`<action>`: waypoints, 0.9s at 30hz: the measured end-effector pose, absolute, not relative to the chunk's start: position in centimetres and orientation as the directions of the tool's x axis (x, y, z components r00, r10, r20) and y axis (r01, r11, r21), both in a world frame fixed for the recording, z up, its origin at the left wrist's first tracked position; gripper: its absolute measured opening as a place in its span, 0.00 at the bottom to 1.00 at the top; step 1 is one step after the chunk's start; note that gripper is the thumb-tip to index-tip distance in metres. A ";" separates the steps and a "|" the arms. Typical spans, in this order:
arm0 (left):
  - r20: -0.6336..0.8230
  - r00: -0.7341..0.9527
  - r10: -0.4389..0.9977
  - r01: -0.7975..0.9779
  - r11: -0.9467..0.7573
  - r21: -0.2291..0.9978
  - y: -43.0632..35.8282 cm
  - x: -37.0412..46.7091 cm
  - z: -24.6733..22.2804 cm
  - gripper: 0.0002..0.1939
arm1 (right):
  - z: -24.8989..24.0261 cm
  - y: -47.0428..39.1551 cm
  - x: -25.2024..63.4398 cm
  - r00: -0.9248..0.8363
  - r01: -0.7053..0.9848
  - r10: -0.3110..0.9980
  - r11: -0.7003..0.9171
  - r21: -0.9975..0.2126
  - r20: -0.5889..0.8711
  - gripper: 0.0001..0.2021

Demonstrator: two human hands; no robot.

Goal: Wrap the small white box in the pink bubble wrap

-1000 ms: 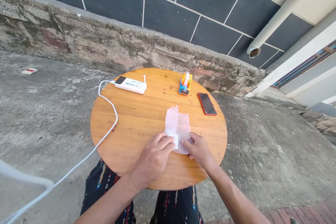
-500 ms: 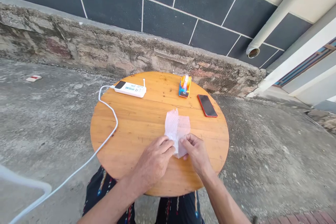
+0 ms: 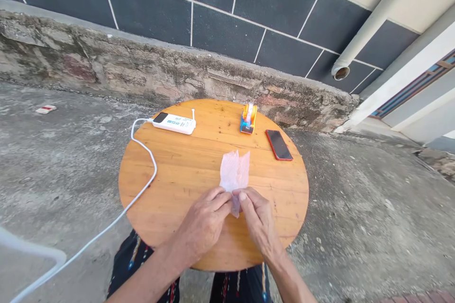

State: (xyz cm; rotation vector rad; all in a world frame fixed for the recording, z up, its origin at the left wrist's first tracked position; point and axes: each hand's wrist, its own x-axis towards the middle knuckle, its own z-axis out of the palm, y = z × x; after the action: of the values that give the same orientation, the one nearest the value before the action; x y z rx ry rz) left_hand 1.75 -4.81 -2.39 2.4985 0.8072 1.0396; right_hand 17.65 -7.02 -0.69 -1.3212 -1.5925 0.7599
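Note:
A thin, crinkled, pinkish-white sheet [image 3: 234,169], see-through in places and ragged along its far edge, lies on the round wooden table [image 3: 170,170]. I cannot tell whether it is plastic or tissue paper. My left hand [image 3: 209,215] is closed at the sheet's near left side, with the fingers bent onto it. On the other side, my right hand [image 3: 256,213] pinches the sheet between thumb and fingers, its fingertips almost meeting the left ones. A narrow end of the sheet shows below the fingers.
At the table's far left, a white power strip [image 3: 175,123] trails a white cable [image 3: 151,151] over the edge. A yellow-and-blue tape dispenser [image 3: 248,119] stands at the back, with a red-edged phone [image 3: 279,145] to its right. Behind runs a stone wall base [image 3: 170,73].
My right hand has shifted left toward my left hand, bringing the sheet's right part inward. The sheet looks narrower now. The whole view has shifted slightly.

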 end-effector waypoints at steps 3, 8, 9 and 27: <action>0.555 0.565 0.611 0.358 -0.787 0.502 -4.9 1.7 -2.5 0.13 | 0.1 -6.9 18.0 -0.114 0.449 0.961 0.276 -0.850 0.252 0.15; 0.542 0.534 0.648 0.377 -0.757 0.533 -5.1 1.7 -2.9 0.14 | 0.0 -7.2 18.8 -0.185 0.455 0.962 0.265 -0.850 0.201 0.14; 0.541 0.533 0.651 0.378 -0.755 0.536 -5.2 1.7 -3.0 0.14 | -0.2 -7.4 19.0 -0.188 0.457 0.964 0.255 -0.852 0.187 0.16; 0.468 0.185 0.864 0.365 -0.503 0.783 -5.8 3.9 -2.5 0.09 | -1.6 -7.0 18.5 -0.247 0.667 0.947 0.319 -0.673 0.204 0.30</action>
State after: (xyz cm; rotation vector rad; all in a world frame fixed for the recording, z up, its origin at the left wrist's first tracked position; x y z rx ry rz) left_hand 3.92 -5.78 -2.52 1.9594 1.1487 1.2905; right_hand 18.55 -6.96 -1.63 -1.4199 -2.0020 0.6192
